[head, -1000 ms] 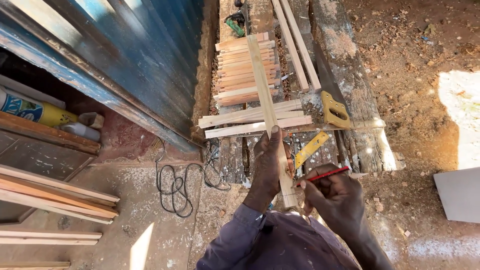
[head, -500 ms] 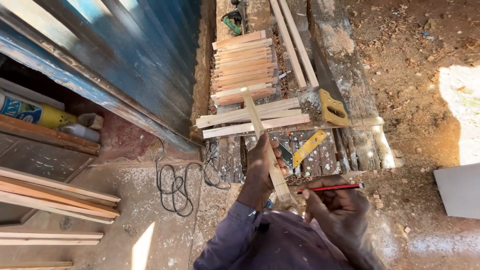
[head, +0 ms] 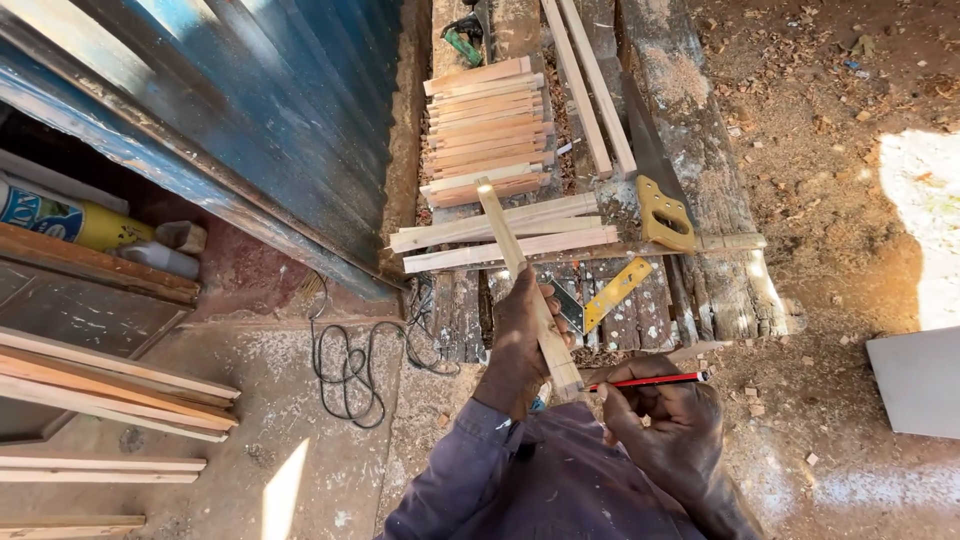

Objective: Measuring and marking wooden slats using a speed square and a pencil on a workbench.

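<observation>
Head view, looking straight down at a rough plank workbench (head: pixel 735 290). Left hand (head: pixel 520 335) closed around one long wooden strip (head: pixel 515 265), gripping it near its lower half; the strip runs up and slightly left from the person's chest, its far end lying over the cross pieces on the bench. Right hand (head: pixel 665 415) closed in a pinch on one red pencil (head: pixel 650 380), pencil lying roughly level, its left end just beside the strip's near end. On the bench: three long strips (head: pixel 500 235) laid crosswise under the held strip; a stack of short cut strips (head: pixel 485 130) beyond them, about a dozen, exact count hard to tell; two long battens (head: pixel 590 85) running away along the bench, right of the stack. One hand saw (head: pixel 660 195) with a yellow handle lying right of the battens, blade pointing away. One yellow-and-metal try square (head: pixel 600 298) just right of the left hand. One green object (head: pixel 462 45) at the far end, too small to tell. Left of the bench, a blue corrugated sheet wall (head: pixel 270 130); one black cable (head: pixel 350 365) coiled on the floor below it. At far left, one yellow tube (head: pixel 70 218) and several timber lengths (head: pixel 110 385), at least five.
</observation>
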